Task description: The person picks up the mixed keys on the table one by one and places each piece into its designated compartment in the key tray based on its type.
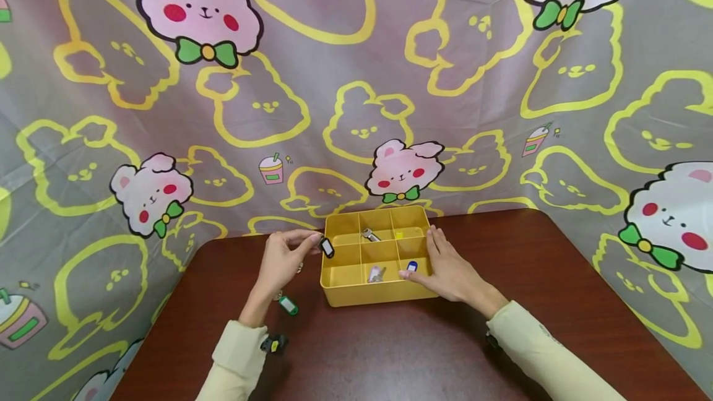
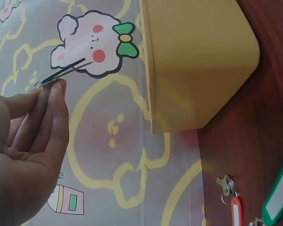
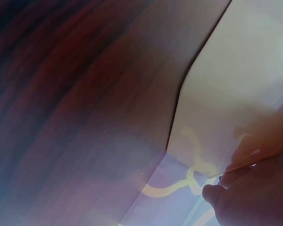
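Note:
My left hand (image 1: 284,262) pinches a black key tag (image 1: 327,247) between thumb and fingertips. The tag overlaps the left rim of a yellow divided box (image 1: 367,294) in the head view. Seen edge-on in the left wrist view, the tag (image 2: 66,71) sticks out past the fingertips. My right hand (image 1: 453,271) rests against the box's right side, fingers straight along the wall and thumb over the front right compartment. A blue key tag (image 1: 412,266) lies in that compartment. A pale tag with a key (image 1: 375,274) is in the front middle one.
Silver keys (image 1: 370,235) lie in the back middle compartment, a yellow tag (image 1: 398,234) in the back right. Left of the box, a green key tag (image 1: 288,305) and a red key tag (image 2: 236,212) with keys lie on the brown table (image 1: 390,351). A patterned cloth (image 1: 334,110) hangs behind.

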### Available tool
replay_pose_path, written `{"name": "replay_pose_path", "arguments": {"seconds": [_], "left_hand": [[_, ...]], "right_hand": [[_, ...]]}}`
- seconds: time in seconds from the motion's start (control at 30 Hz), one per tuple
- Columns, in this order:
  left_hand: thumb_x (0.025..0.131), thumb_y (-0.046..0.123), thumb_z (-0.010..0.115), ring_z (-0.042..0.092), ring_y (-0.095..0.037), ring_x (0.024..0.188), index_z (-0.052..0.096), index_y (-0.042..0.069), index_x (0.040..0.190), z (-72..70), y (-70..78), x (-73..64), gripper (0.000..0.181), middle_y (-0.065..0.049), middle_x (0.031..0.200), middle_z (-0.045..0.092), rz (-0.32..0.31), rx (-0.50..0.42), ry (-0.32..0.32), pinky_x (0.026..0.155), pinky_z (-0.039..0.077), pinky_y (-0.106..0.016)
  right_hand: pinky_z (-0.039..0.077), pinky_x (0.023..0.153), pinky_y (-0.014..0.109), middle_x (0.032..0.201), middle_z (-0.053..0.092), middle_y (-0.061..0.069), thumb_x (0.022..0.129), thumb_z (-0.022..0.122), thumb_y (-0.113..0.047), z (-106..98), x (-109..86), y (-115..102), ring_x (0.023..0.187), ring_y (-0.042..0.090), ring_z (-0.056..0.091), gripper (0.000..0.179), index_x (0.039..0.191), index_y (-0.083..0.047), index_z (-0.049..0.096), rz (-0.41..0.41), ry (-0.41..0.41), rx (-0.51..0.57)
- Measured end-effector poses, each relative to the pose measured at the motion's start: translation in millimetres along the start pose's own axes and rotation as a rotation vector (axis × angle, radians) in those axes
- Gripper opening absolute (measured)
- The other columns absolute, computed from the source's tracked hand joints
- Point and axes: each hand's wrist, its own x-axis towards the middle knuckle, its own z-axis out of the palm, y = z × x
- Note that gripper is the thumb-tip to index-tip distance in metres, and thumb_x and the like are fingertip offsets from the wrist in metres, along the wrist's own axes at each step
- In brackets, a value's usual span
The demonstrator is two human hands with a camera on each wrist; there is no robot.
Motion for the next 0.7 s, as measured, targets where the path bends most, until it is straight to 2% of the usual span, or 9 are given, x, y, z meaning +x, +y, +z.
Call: {"name": "replay_pose_path", "arguments": {"seconds": [0.13,0.2,0.3,0.37,0.43,0.5,0.7], "left_hand": [[0.099,0.028,0.076,0.075,-0.004,0.072,0.083,0.008,0.109,2.6,2.7,5.4,0.024,-0.017,0.098,0.082,-0.016,-0.015,0.001,0.043,0.035,-0.021],[0.099,0.027,0.075,0.077,-0.005,0.075,0.083,0.007,0.110,3.9,2.5,8.5,0.024,-0.018,0.101,0.082,-0.028,-0.019,0.002,0.045,0.037,-0.020],[0.099,0.027,0.075,0.079,-0.010,0.077,0.082,0.004,0.112,5.6,4.7,11.4,0.027,-0.019,0.104,0.082,-0.051,-0.042,-0.006,0.053,0.050,-0.018],[0.099,0.025,0.075,0.081,-0.018,0.081,0.081,0.001,0.114,6.9,6.2,12.6,0.029,-0.020,0.106,0.081,-0.059,-0.062,-0.010,0.064,0.059,-0.018],[0.100,0.023,0.074,0.081,-0.026,0.085,0.080,-0.001,0.115,7.8,8.5,13.8,0.029,-0.020,0.107,0.081,-0.063,-0.080,-0.012,0.074,0.064,-0.022],[0.100,0.021,0.074,0.081,-0.031,0.087,0.080,-0.002,0.114,9.0,9.7,15.5,0.027,-0.020,0.108,0.081,-0.061,-0.099,-0.008,0.077,0.065,-0.025],[0.099,0.022,0.075,0.079,-0.012,0.078,0.080,-0.002,0.114,13.9,9.3,23.5,0.028,-0.021,0.108,0.081,-0.049,-0.121,-0.010,0.081,0.066,-0.032]], "right_hand": [[0.023,0.132,0.057,0.177,0.005,0.024,0.088,0.050,-0.087,0.8,0.6,0.8,0.165,0.043,0.012,0.127,0.166,0.006,0.014,-0.001,0.003,-0.007],[0.023,0.132,0.057,0.177,0.005,0.023,0.088,0.050,-0.087,1.0,0.5,0.9,0.165,0.043,0.011,0.127,0.166,0.006,0.013,0.001,0.000,-0.007],[0.023,0.132,0.057,0.177,0.005,0.023,0.088,0.050,-0.087,0.8,0.1,0.6,0.165,0.043,0.011,0.127,0.166,0.005,0.012,0.008,-0.005,-0.001],[0.023,0.132,0.057,0.177,0.005,0.023,0.088,0.051,-0.087,0.5,-0.1,0.3,0.165,0.042,0.010,0.127,0.166,0.005,0.012,0.009,-0.007,0.003],[0.023,0.132,0.057,0.177,0.004,0.023,0.088,0.051,-0.087,0.3,-0.2,0.1,0.165,0.042,0.010,0.127,0.166,0.005,0.012,0.010,-0.007,0.005],[0.023,0.132,0.057,0.177,0.004,0.023,0.088,0.051,-0.087,0.3,-0.2,0.0,0.165,0.042,0.010,0.127,0.166,0.005,0.012,0.008,-0.004,0.005],[0.024,0.132,0.057,0.177,0.005,0.023,0.088,0.052,-0.087,0.4,-0.4,0.0,0.165,0.043,0.012,0.127,0.166,0.006,0.015,0.005,0.005,0.002]]}}
